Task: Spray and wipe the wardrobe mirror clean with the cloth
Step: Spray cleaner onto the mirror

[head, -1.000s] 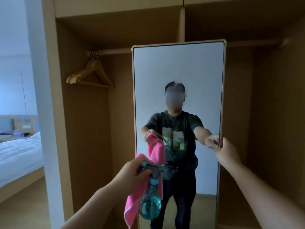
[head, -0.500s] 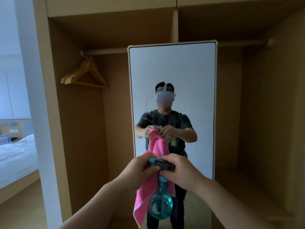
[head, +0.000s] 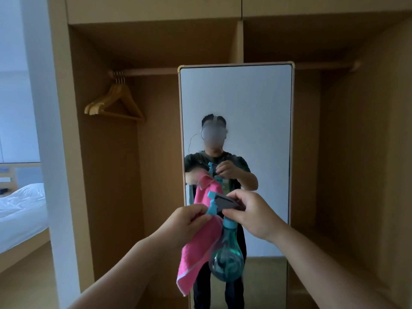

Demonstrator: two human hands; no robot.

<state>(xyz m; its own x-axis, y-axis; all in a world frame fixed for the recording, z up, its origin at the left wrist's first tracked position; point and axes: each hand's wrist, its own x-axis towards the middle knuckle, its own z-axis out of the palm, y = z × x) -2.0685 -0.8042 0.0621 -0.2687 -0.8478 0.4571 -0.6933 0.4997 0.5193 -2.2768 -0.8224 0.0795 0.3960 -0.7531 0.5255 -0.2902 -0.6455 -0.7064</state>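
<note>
Both hands are raised in front of the wardrobe mirror (head: 236, 103), near the viewer and apart from the glass.

Left hand (head: 189, 223): fingers curled, grasping the pink cloth (head: 200, 244) at its upper part. The rest of the cloth hangs down freely. Whether this hand also touches the bottle's trigger cannot be told.

Right hand (head: 253, 216): fingers and thumb clenched round the grey head of the spray bottle (head: 226, 260). The teal, bulb-shaped body hangs below the hand, just right of the cloth and touching it.

The mirror stands upright in the middle of the open wardrobe (head: 156, 36), in a pale frame. It reflects the person holding both items.

Wooden hangers (head: 114, 101) hang together on the rail (head: 156, 72), left of the mirror. A bed (head: 22, 204) with white linen shows at the far left.
</note>
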